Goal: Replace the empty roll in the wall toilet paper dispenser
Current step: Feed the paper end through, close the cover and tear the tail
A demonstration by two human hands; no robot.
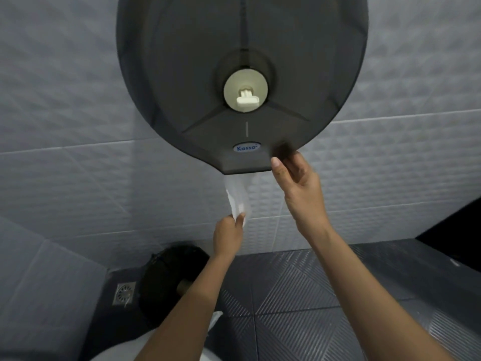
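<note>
A large round dark dispenser [182, 74] hangs on the tiled wall, its cover closed, with a cream lock knob [246, 93] at its centre. A strip of white paper [238, 196] hangs from the slot at the bottom. My left hand [227, 234] pinches the lower end of that strip. My right hand [296, 188] rests against the dispenser's lower right edge, thumb on the front and fingers behind the rim. The roll inside is hidden by the cover.
A black bin with a liner [166, 280] stands on the floor below, a cardboard tube [183, 286] showing in it. A metal floor drain [124, 293] lies to its left. Dark ribbed floor tiles [299, 295] spread to the right. A white toilet edge [114, 353] shows at the bottom.
</note>
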